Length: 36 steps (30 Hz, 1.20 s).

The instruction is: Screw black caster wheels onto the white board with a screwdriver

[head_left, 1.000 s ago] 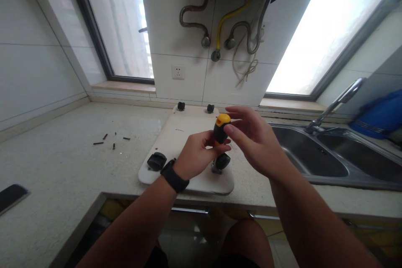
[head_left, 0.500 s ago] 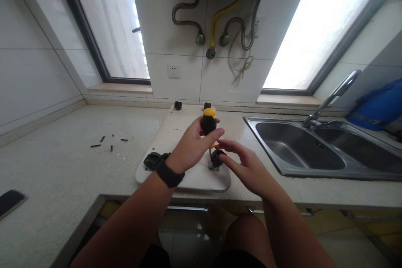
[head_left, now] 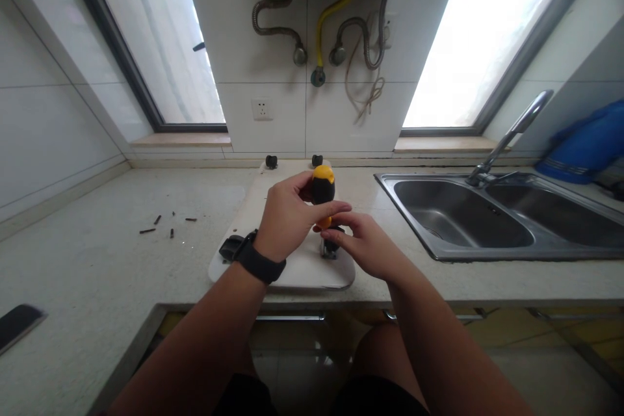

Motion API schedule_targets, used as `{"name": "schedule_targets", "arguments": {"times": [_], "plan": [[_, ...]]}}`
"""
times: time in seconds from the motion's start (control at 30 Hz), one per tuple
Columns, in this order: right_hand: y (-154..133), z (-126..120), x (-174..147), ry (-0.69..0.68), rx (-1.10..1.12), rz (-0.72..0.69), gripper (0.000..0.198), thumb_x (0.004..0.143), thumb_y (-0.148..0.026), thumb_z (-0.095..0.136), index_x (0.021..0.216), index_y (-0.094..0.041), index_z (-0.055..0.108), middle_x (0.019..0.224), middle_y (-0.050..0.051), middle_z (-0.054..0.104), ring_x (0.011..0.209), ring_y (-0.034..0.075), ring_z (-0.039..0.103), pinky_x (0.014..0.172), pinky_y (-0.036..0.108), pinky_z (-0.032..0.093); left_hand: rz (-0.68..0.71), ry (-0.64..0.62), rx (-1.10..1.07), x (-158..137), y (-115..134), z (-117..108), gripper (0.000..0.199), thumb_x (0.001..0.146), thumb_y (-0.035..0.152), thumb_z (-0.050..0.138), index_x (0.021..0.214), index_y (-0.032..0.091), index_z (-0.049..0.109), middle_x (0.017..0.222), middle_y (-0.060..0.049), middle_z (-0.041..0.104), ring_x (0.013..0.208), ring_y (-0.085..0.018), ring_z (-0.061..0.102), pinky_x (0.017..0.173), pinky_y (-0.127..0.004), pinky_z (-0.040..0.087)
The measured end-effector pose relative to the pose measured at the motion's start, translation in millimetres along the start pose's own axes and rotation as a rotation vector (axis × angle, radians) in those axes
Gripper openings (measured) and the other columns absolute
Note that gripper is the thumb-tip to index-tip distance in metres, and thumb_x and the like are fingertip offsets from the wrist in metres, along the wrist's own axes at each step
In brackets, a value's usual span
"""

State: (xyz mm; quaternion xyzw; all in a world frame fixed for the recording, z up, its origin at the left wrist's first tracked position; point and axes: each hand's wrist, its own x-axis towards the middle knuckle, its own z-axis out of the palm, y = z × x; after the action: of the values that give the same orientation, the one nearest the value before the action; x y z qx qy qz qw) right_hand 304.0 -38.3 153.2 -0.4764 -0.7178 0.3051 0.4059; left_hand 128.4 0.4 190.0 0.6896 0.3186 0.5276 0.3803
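My left hand (head_left: 287,214) is closed around the black and yellow handle of a screwdriver (head_left: 323,185), which stands nearly upright. The fingers of my right hand (head_left: 363,240) pinch at the yellow lower end of the handle. Below them, the screwdriver's tip is at the base of a black caster (head_left: 332,244), partly hidden by my fingers. This caster is on the near right corner of a white board (head_left: 302,273) lying on the counter. Another caster (head_left: 230,248) sits at the near left corner, beside my watch-wearing left wrist. Two smaller black casters (head_left: 272,161) stand at the far end.
Several screws (head_left: 147,231) lie loose on the counter (head_left: 97,260) to the left. A dark flat object (head_left: 19,325) rests at the left edge. On the right is a double steel sink (head_left: 458,208) with a tap (head_left: 511,136), and a blue item (head_left: 580,149) beyond.
My right hand has moved left from beside the caster, and its fingers now close on the lower handle. My left hand still holds the screwdriver. The view has shifted slightly.
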Motion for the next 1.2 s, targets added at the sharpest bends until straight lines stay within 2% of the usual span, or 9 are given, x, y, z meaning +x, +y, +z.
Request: {"name": "schedule_targets", "arguments": {"times": [0.1,0.27,0.4,0.5,0.67,0.9,1.03,1.1,1.2], "plan": [[2.4,2.2,1.3,0.041,0.029,0.015,0.015,0.092,-0.031,0.067,0.097,-0.025,0.079,0.102,0.004,0.081,0.100,0.027,0.073,0.093,0.044,0.052,-0.011,-0.053,-0.044,-0.5,-1.0,0.3,0.033,0.075,0.038,0.092,0.097,0.018,0.078,0.094,-0.005,0.077,0.090,-0.024,0.073,0.085,-0.039,0.059],[4.8,7.9,2.6,0.096,0.042,0.037,0.012,0.087,-0.029,0.069,0.093,-0.023,0.078,0.097,0.005,0.081,0.094,0.026,0.073,0.088,0.042,0.053,-0.067,-0.270,-0.224,6.4,1.8,-7.7,0.037,0.082,0.030,0.086,0.115,0.019,0.075,0.117,-0.010,0.078,0.110,-0.028,0.074,0.101,-0.046,0.058],[2.9,13.8,3.4,0.142,0.004,0.038,0.010,0.087,-0.028,0.069,0.090,-0.023,0.077,0.096,0.006,0.080,0.092,0.026,0.071,0.086,0.042,0.051,-0.131,-0.328,-0.312,5.7,10.2,-12.1,0.050,0.087,0.024,0.081,0.133,0.025,0.062,0.129,-0.009,0.072,0.111,-0.023,0.072,0.098,-0.040,0.058],[2.2,14.7,3.6,0.151,-0.032,0.037,0.011,0.087,-0.030,0.070,0.088,-0.023,0.078,0.092,0.006,0.080,0.089,0.027,0.070,0.082,0.042,0.049,-0.139,-0.202,-0.369,-2.0,17.7,-1.8,0.043,0.088,0.030,0.082,0.126,0.026,0.061,0.118,-0.003,0.067,0.097,-0.015,0.068,0.086,-0.029,0.057],[2.5,10.4,2.4,0.128,-0.046,0.025,0.012,0.088,-0.029,0.068,0.084,-0.023,0.078,0.089,0.006,0.080,0.087,0.026,0.070,0.080,0.041,0.049,-0.124,-0.074,-0.471,-2.7,25.8,24.4,0.047,0.073,0.042,0.095,0.088,0.021,0.056,0.081,0.006,0.053,0.071,-0.008,0.054,0.067,-0.021,0.047],[1.3,7.6,-0.1,0.103,0.002,-0.010,0.010,0.091,-0.031,0.070,0.093,-0.024,0.077,0.096,0.004,0.079,0.093,0.026,0.071,0.087,0.041,0.052,-0.211,-0.331,-0.560,23.1,19.7,26.8,0.056,0.077,0.059,0.086,0.068,0.022,0.045,0.054,0.010,0.035,0.044,-0.005,0.032,0.045,-0.021,0.026],[3.2,5.4,-1.0,0.075,0.038,-0.039,0.021,0.092,-0.039,0.073,0.106,-0.024,0.075,0.104,0.006,0.078,0.097,0.026,0.070,0.087,0.042,0.055,-0.230,-0.461,-0.578,32.6,14.9,20.6,0.052,0.077,0.056,0.087,0.073,0.022,0.048,0.056,0.009,0.040,0.044,-0.006,0.035,0.045,-0.022,0.029],[3.1,4.5,-0.7,0.056,0.059,-0.048,0.021,0.095,-0.041,0.069,0.106,-0.024,0.074,0.104,0.006,0.077,0.098,0.026,0.070,0.088,0.042,0.056,-0.204,-0.423,-0.517,31.7,15.2,19.4,0.044,0.080,0.052,0.084,0.080,0.022,0.052,0.062,0.007,0.049,0.051,-0.008,0.046,0.051,-0.023,0.038],[0.4,4.8,-0.3,0.051,0.072,-0.046,0.019,0.096,-0.040,0.067,0.099,-0.022,0.074,0.100,0.006,0.078,0.096,0.026,0.071,0.088,0.042,0.056,-0.094,-0.150,-0.315,20.5,20.8,21.0,0.035,0.083,0.040,0.083,0.096,0.022,0.057,0.084,0.001,0.063,0.074,-0.013,0.060,0.070,-0.026,0.051]]}}
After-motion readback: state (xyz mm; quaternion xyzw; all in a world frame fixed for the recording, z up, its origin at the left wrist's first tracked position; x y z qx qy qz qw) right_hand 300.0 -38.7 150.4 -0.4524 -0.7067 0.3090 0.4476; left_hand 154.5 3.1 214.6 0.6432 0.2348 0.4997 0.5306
